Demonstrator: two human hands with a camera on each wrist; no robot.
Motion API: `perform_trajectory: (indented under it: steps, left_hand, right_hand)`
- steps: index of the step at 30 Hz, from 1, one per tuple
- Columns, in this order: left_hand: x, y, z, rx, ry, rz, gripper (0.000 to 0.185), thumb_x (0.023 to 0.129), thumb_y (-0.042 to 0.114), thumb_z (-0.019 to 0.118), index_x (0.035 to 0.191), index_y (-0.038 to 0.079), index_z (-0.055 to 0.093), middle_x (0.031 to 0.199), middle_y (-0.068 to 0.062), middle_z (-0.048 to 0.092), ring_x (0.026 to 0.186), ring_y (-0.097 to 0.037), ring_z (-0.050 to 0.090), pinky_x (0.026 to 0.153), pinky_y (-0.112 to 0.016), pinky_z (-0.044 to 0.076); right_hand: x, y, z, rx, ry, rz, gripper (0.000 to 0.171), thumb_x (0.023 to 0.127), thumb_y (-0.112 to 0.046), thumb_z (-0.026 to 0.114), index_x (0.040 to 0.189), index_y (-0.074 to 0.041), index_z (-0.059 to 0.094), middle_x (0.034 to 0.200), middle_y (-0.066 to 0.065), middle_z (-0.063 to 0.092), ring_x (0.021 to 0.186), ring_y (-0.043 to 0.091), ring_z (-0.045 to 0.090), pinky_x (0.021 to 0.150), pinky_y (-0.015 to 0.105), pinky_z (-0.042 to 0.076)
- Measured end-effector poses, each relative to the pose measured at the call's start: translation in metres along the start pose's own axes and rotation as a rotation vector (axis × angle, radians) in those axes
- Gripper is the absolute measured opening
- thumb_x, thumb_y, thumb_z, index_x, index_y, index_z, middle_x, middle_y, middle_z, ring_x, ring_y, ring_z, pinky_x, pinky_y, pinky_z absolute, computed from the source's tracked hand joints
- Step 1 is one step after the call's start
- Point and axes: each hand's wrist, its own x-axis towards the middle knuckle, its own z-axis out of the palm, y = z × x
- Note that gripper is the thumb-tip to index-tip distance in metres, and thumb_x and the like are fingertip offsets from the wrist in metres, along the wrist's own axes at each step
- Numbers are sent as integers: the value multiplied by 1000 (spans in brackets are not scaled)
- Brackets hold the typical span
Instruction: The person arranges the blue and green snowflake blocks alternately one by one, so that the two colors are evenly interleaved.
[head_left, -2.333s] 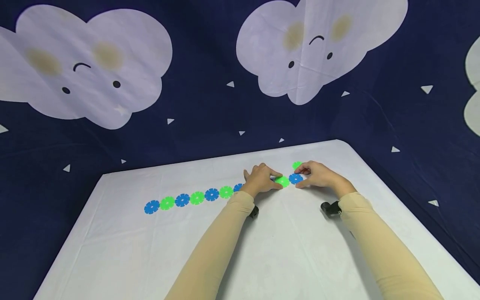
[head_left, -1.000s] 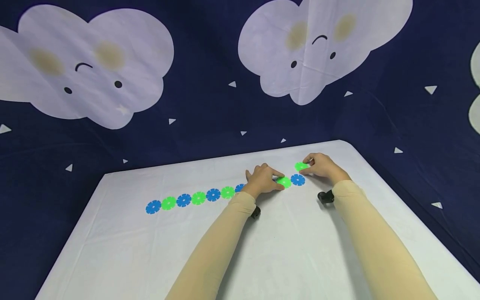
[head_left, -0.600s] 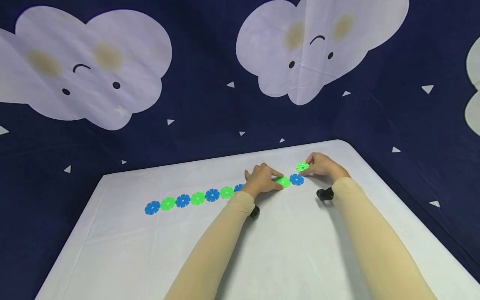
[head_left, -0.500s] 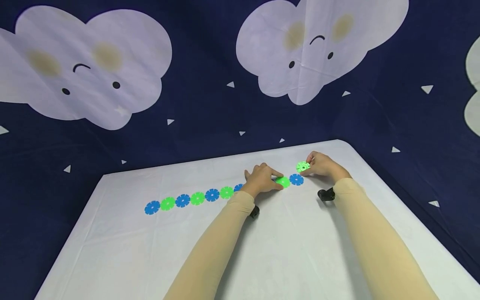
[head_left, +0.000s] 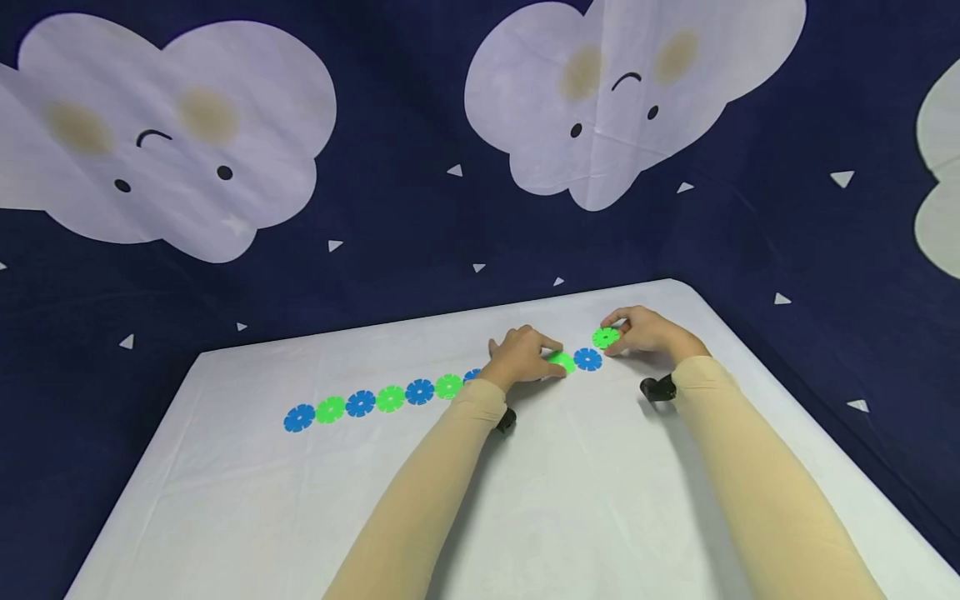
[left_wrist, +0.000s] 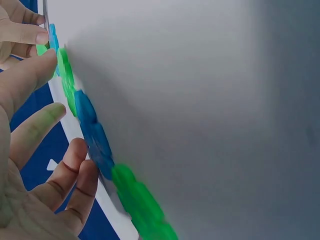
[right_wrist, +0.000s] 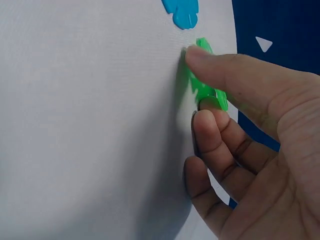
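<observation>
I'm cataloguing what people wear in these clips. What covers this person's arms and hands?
Both arms wear snug beige sleeves from the frame's bottom edge to the wrists. The left hand and right hand are bare: no gloves or rings show. A small black device sits under the right wrist, another under the left.

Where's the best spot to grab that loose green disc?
By its rim, from the right: the green disc is thin and notched, and the blue disc sits close on its left. The right hand already pinches it so, thumb against fingers.
</observation>
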Motion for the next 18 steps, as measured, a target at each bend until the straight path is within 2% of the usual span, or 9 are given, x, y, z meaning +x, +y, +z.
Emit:
perform_trajectory:
  steps: [4, 18]
  left_hand:
    - [3, 4, 2, 7, 2, 9, 51, 81, 53, 79, 129, 37, 69, 142, 0, 59, 132, -30, 51, 111, -78, 20]
    - [7, 23, 8, 20, 21, 6, 52, 80, 53, 80, 128, 39, 68, 137, -1, 59, 130, -27, 50, 112, -76, 21]
  right_hand:
    - [-1, 1, -1, -9, 3, -11, 57, 84, -25, 81, 133, -8, 61, 99, 8, 57, 92, 22, 52, 82, 34, 42]
    - [-13, 15, -7, 4, 32, -20, 56, 82, -27, 83, 128, -6, 60, 104, 13, 60, 96, 26, 54, 86, 37, 43]
